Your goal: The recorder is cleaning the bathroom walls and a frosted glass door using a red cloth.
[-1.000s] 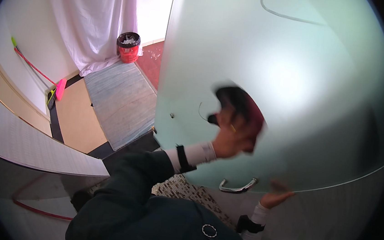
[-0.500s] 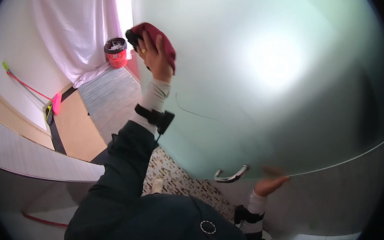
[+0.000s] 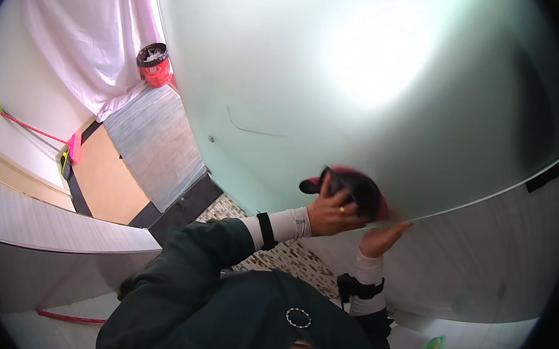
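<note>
My left hand (image 3: pixel 337 213) is closed on a dark red and black cloth (image 3: pixel 358 189), which lies against the frosted glass panel (image 3: pixel 287 89) close to its lower edge. A yellow ring shows on one finger. Just right of it, my right hand (image 3: pixel 383 240) is at the panel's edge, its thumb stretched out. The other fingers of that hand are partly behind the frosted glass and look blurred. A thin dark curved line (image 3: pixel 250 131) shows on the glass to the upper left of the cloth.
At the far left stand a red bucket (image 3: pixel 154 70) with a black liner and a pale pink curtain (image 3: pixel 92 32). A pink broom (image 3: pixel 75 148) leans by the wall. Mosaic tile (image 3: pixel 285 258) covers the floor under me. A green item (image 3: pixel 434 347) lies at lower right.
My left hand has swept the cloth from the upper left of the glass down and right, beside my right hand. My right hand stays at the panel's edge. The view has shifted slightly.
</note>
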Available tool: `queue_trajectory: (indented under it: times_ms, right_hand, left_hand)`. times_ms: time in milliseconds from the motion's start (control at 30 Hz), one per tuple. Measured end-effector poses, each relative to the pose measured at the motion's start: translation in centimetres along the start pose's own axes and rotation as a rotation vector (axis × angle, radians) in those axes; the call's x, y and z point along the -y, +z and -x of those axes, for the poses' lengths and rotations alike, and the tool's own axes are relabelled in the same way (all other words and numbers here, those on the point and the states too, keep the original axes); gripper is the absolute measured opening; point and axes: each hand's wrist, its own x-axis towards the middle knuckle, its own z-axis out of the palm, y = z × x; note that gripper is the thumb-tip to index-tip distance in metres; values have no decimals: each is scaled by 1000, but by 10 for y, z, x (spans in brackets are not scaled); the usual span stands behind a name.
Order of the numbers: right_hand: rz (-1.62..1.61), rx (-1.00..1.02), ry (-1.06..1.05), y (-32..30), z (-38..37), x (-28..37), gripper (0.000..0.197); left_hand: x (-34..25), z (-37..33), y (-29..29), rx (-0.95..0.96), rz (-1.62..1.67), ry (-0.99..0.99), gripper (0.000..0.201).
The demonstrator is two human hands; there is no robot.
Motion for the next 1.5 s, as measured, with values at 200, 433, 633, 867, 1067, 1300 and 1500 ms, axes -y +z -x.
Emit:
queue_trajectory:
  times_ms: [200, 433, 633, 867, 1067, 1300, 1500]
  right_hand:
    - [-599, 66, 308, -19, 2, -11, 54]
    - [-818, 268, 373, -7, -7, 11, 52]
    - [-920, 248, 459, -9, -8, 10, 51]
    - [-790, 218, 396, -5, -9, 21, 54]
    - [-738, 354, 348, -5, -18, 19, 57]
    - [-690, 183, 335, 2, -14, 29, 61]
    - [-613, 264, 280, 5, -21, 29, 62]
  left_hand:
    - [19, -26, -30, 71, -154, -28, 30]
    - [35, -118, -80, -440, -109, -641, 93]
    - [-38, -25, -11, 34, -139, -429, 70]
    - [-22, -15, -29, 84, -134, -38, 46]
    - [77, -47, -76, -427, -75, -720, 84]
    - [27, 19, -13, -178, -141, -568, 75]
    - [27, 102, -9, 178, -174, -54, 29]
